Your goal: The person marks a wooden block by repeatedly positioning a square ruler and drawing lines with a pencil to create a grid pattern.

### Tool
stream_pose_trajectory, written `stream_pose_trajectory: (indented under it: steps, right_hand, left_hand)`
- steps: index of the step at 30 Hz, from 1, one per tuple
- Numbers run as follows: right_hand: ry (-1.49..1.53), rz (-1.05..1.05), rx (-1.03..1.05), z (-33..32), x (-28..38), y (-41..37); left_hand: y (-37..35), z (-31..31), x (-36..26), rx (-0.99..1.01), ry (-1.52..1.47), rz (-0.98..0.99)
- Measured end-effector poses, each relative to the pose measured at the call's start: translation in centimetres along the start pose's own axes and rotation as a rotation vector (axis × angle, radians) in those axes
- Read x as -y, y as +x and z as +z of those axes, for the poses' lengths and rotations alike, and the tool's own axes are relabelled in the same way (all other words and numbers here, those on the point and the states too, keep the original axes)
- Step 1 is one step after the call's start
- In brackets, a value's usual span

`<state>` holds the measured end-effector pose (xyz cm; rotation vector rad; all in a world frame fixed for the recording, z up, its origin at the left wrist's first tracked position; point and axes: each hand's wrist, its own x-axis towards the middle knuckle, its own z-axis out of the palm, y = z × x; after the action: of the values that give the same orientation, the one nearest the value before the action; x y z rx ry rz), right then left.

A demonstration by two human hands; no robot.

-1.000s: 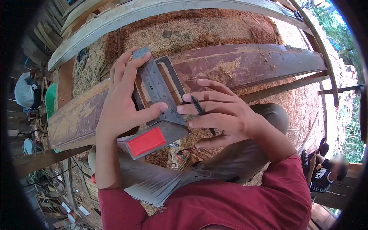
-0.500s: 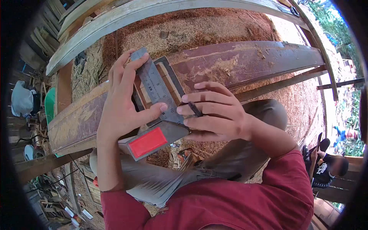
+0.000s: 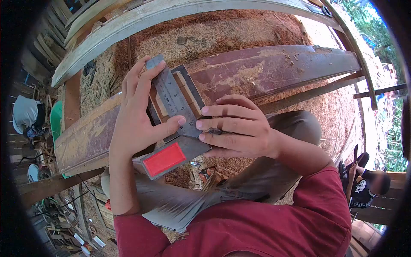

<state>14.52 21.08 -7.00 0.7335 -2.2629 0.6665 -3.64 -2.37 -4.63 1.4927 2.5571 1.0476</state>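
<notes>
From the head camera, the left hand [image 3: 137, 115] lies over a try square [image 3: 171, 96] set across a long, dark red timber beam [image 3: 265, 70]. Its fingers are spread along the steel blade, the forefinger tip reaches the blade's far end, and the thumb presses down on the near end, so the blade is pinned between thumb and fingers. Below the thumb sits the square's thick stock [image 3: 165, 159], red face up, at the beam's near edge. Under the blade, just beyond the fingertips of both hands, a rectangular recess [image 3: 188, 92] in the beam shows paler wood. The right hand [image 3: 239, 128] has its fingers drawn close together around a dark pencil [image 3: 214, 131], of which only a short piece shows between them. The fingertips touch the blade's right edge, opposite the left thumb. Sawdust [image 3: 214, 34] covers the ground beyond the beam, and another person [image 3: 364, 188] sits well off behind the right forearm. The step in hand looks like marking a line along the blade beside the recess. A clean stroke would call for the stock held tight to the beam's edge, the blade kept flat, and the pencil point run close against the steel.
</notes>
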Motion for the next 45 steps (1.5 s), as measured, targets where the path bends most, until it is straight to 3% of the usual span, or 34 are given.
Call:
stream_pose_trajectory:
  steps: [45]
  right_hand:
    - [-0.001, 0.011, -0.013, 0.19, -0.13, -0.2]
  left_hand:
    - [0.14, -0.15, -0.12, 0.018, -0.007, 0.005]
